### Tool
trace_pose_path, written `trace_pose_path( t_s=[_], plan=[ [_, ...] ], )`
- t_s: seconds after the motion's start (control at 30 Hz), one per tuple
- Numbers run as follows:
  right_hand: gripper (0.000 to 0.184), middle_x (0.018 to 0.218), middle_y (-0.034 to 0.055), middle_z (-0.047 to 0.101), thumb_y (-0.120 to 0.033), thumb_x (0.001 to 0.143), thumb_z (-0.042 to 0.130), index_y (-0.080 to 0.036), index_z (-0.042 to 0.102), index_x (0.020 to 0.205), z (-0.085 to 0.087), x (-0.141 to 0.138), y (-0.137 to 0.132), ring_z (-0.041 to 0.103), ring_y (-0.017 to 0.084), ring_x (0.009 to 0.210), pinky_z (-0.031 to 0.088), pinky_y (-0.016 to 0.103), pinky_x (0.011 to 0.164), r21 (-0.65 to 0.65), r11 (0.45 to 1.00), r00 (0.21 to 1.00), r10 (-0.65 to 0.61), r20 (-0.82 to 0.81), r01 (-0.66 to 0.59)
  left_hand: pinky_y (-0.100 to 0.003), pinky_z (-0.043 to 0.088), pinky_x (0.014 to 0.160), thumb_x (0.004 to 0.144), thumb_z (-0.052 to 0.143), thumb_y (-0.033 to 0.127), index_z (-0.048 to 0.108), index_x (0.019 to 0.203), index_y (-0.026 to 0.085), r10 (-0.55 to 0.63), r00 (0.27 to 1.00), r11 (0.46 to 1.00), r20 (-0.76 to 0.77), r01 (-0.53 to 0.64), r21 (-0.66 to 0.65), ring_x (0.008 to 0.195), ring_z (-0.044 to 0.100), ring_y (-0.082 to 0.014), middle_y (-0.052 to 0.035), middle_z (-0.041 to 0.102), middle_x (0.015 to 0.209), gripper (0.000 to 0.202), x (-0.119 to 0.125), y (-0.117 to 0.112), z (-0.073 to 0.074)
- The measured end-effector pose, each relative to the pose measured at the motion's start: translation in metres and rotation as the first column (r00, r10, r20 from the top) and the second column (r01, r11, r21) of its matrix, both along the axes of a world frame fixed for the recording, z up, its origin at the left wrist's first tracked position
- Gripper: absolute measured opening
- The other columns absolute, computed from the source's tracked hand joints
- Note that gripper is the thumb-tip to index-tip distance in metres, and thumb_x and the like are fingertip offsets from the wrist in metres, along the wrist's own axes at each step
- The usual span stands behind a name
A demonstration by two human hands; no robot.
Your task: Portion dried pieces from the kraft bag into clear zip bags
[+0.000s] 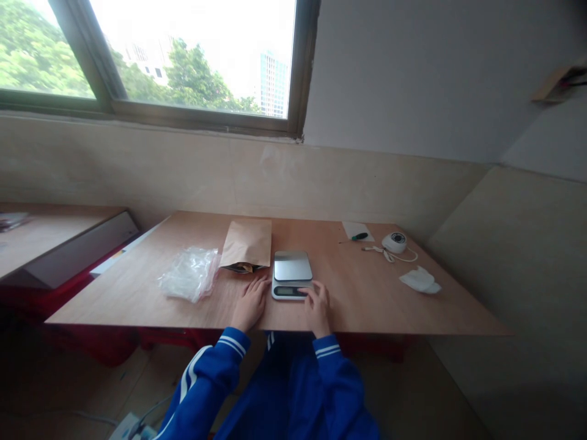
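Observation:
A small digital kitchen scale [292, 273] with a steel platform sits near the front edge of a wooden table [367, 305]. My right hand [317, 308] rests at the scale's front right corner, fingers stretched onto its display panel. My left hand [251, 302] lies flat on the table just left of the scale, fingers extended, holding nothing. A brown paper bag [246, 243] lies behind my left hand with its open mouth facing me. A crumpled clear plastic bag [189, 279] lies to its left.
At the table's back right lie a green-handled screwdriver [359, 236] on a white sheet, a round white device [394, 242] with a cord, and a white cloth [419, 280]. A second table [41, 232] stands at left. A window runs above.

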State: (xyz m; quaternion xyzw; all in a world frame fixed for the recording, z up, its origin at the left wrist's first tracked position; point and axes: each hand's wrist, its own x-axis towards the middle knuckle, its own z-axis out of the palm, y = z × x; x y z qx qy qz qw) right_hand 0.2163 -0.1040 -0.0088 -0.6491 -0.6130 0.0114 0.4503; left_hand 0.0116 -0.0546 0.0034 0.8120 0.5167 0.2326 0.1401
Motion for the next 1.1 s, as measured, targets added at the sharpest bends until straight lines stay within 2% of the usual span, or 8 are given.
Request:
trace_pose_path(
  t_s=[0.2, 0.4, 0.77, 0.93, 1.1],
  plan=[
    [0.035, 0.113, 0.0104, 0.054, -0.003, 0.081, 0.043, -0.022, 0.072, 0.087, 0.001, 0.000, -0.001, 0.050, 0.026, 0.105, 0.045, 0.043, 0.091, -0.051, 0.999, 0.996, -0.007, 0.085, 0.011, -0.044, 0.028, 0.112, 0.088, 0.033, 0.012, 0.050, 0.130, 0.019, 0.010, 0.999, 1.000, -0.035, -0.010, 0.000, 0.136, 0.037, -0.0220, -0.0068, 0.048, 0.142, 0.045, 0.001, -0.001, 0.001],
    [0.033, 0.115, 0.0101, 0.054, -0.005, 0.083, 0.044, -0.023, 0.071, 0.085, 0.004, -0.002, -0.002, 0.049, 0.026, 0.103, 0.043, 0.042, 0.088, -0.074, 0.996, 0.987, -0.044, 0.157, 0.057, -0.045, 0.030, 0.112, 0.088, 0.034, 0.012, 0.051, 0.129, 0.021, 0.010, 1.000, 1.000, -0.018, -0.009, 0.021, 0.135, 0.038, -0.0219, -0.0067, 0.050, 0.141, 0.045, 0.000, -0.001, 0.000],
    [0.029, 0.102, 0.0113, 0.054, -0.007, 0.083, 0.046, -0.023, 0.070, 0.078, 0.015, -0.004, 0.004, 0.048, 0.027, 0.090, 0.040, 0.042, 0.080, -0.108, 0.990, 0.953, -0.056, 0.298, 0.092, -0.044, 0.029, 0.112, 0.089, 0.034, 0.014, 0.052, 0.127, 0.021, 0.014, 0.999, 1.000, -0.032, -0.013, 0.021, 0.135, 0.039, -0.0218, -0.0077, 0.050, 0.140, 0.043, 0.002, -0.002, 0.002],
    [0.036, 0.102, 0.0087, 0.052, -0.006, 0.084, 0.042, -0.025, 0.070, 0.096, 0.007, -0.001, -0.001, 0.048, 0.024, 0.093, 0.040, 0.040, 0.084, -0.058, 0.998, 0.975, -0.007, 0.222, 0.021, -0.043, 0.029, 0.112, 0.089, 0.034, 0.013, 0.052, 0.128, 0.019, 0.010, 0.999, 1.000, -0.046, -0.010, 0.016, 0.136, 0.037, -0.0222, -0.0082, 0.049, 0.141, 0.043, 0.001, -0.006, 0.004],
    [0.034, 0.102, 0.0103, 0.051, -0.015, 0.088, 0.038, -0.021, 0.067, 0.105, -0.002, 0.005, 0.003, 0.049, 0.025, 0.093, 0.040, 0.041, 0.082, 0.014, 0.991, 0.990, -0.132, 0.051, 0.132, -0.043, 0.028, 0.113, 0.089, 0.034, 0.013, 0.052, 0.128, 0.016, 0.009, 0.998, 1.000, -0.058, -0.008, 0.028, 0.136, 0.038, -0.0223, -0.0093, 0.048, 0.142, 0.043, 0.001, -0.010, 0.002]
  ],
)
